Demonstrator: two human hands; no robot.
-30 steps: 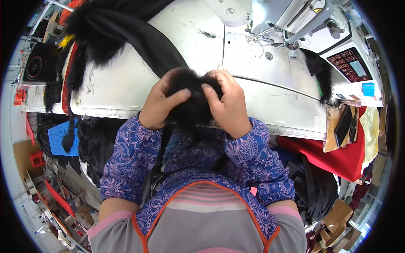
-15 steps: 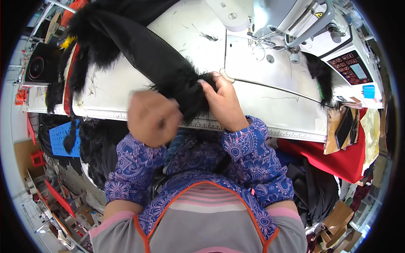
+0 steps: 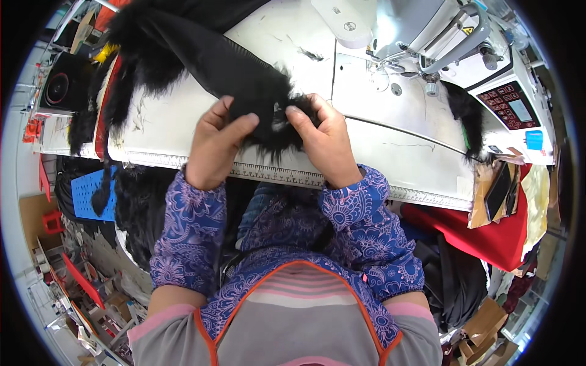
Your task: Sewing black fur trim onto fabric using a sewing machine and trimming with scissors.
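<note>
A long piece of black fur fabric runs from the far left of the sewing table toward me, its smooth backing up and shaggy fur along the edges. Its near end is stretched between my two hands above the table's front edge. My left hand pinches it between thumb and fingers on the left. On the right, my right hand grips the furry edge, thumb on top. A small pale gap shows in the fur between the thumbs. The fingertips underneath are hidden by the fabric.
The sewing machine stands at the far right, with its control panel beside it. A ruler strip follows the table's front edge. Loose fur tufts lie on the white top. A black speaker sits far left; red cloth hangs at right.
My left hand, blurred and curled before, has taken hold of the fabric's near end. That end is now spread between both hands. My right hand keeps its grip nearly in place.
</note>
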